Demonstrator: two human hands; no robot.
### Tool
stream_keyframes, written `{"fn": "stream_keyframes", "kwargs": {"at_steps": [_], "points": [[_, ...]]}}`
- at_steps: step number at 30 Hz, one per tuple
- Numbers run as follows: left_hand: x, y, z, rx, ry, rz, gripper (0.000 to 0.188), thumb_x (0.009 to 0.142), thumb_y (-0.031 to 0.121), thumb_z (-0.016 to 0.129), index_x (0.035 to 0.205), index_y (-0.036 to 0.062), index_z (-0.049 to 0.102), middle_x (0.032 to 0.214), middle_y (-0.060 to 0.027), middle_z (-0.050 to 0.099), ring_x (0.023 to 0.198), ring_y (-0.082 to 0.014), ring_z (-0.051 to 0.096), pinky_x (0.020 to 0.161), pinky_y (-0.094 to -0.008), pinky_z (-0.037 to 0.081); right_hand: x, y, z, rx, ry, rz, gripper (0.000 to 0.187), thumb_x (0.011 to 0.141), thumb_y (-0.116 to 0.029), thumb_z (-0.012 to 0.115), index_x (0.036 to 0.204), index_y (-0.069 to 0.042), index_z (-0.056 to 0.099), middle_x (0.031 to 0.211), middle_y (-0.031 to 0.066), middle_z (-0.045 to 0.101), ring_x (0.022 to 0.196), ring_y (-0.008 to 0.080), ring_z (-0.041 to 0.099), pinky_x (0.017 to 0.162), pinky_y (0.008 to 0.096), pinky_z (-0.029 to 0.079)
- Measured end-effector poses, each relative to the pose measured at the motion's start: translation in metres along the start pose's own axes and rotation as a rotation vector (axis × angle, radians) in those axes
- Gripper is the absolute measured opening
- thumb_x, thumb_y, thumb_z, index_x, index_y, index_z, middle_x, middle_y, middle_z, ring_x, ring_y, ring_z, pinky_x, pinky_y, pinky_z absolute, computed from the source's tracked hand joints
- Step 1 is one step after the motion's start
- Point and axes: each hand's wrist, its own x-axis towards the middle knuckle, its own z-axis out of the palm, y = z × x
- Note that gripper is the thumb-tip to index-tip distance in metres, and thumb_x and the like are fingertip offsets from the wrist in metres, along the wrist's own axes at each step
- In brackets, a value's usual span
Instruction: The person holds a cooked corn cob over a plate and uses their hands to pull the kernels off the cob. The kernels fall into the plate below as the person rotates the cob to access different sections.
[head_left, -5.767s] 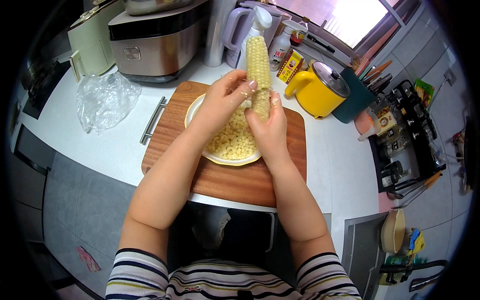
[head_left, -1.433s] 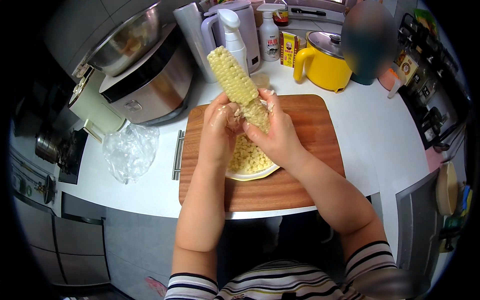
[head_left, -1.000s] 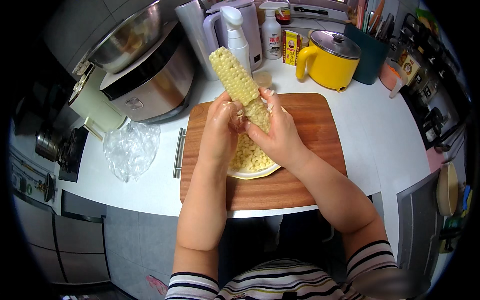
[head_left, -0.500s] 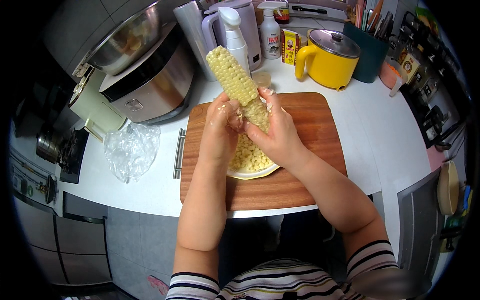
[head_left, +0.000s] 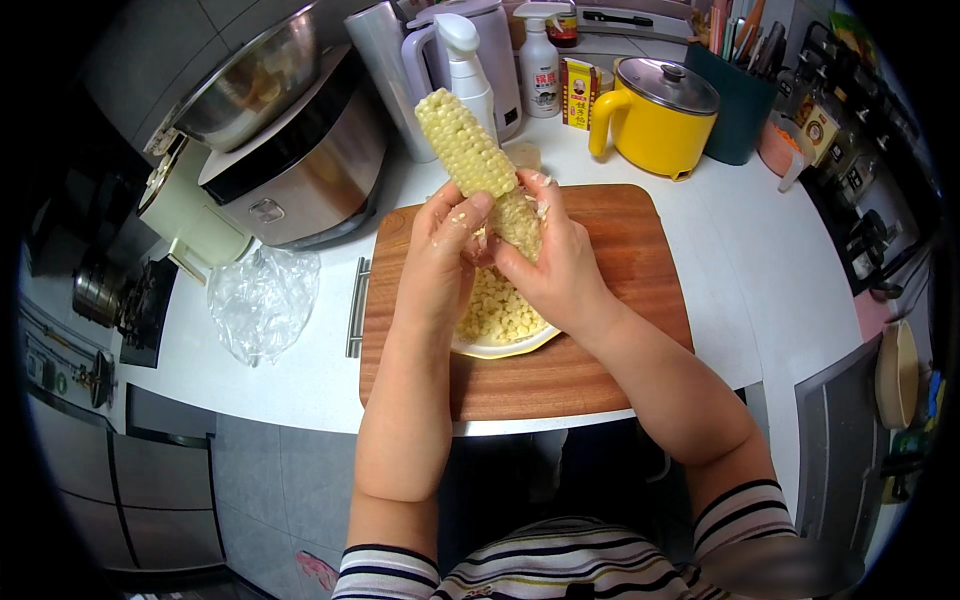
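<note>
Leaves room rightward over the wooden cutting board (head_left: 630, 245) and across the white worktop (head_left: 755, 265) beyond; narrows past the corn cob (head_left: 464, 140) at the nearer spray bottle (head_left: 468, 75); meets the yellow electric pot (head_left: 660, 138) rightward, rice cooker (head_left: 312, 165) and plastic bag (head_left: 263, 305) leftward.

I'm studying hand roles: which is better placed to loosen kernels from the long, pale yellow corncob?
Probably the left hand: its thumb lies beside the lowest attached kernels, while the right hand grips the corncob's stripped part.

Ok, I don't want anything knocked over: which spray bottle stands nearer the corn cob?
The left spray bottle, partly hidden by the corn cob; the other bottle stands farther right, beside the yellow box.
</note>
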Motion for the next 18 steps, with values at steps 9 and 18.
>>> {"fn": "stream_keyframes", "kwargs": {"at_steps": [9, 18], "points": [[0.0012, -0.0047, -0.0022, -0.102, 0.025, -0.009, 0.034, 0.092, 0.015, 0.050, 0.123, 0.0018, 0.055, 0.109, -0.0058, 0.064, 0.089, -0.0110, 0.061, 0.070, -0.0221, 0.047, 0.0019, -0.0052, 0.0002, 0.014, 0.045, -0.008, 0.061, 0.081, -0.014, 0.065, 0.132, 0.000, 0.036, 0.096, 0.0256, 0.064, 0.090, 0.0419, 0.064, 0.077, 0.0452, 0.050], [0.0036, -0.0036, -0.0009, -0.118, 0.002, 0.040, 0.030, 0.092, 0.014, 0.053, 0.119, 0.0024, 0.056, 0.104, -0.0031, 0.063, 0.080, -0.0065, 0.059, 0.060, -0.0210, 0.044, 0.0004, -0.0022, 0.0008, 0.080, 0.027, -0.012, 0.062, 0.080, -0.018, 0.068, 0.131, 0.001, 0.038, 0.103, 0.0243, 0.063, 0.094, 0.0411, 0.063, 0.080, 0.0446, 0.050]]}}
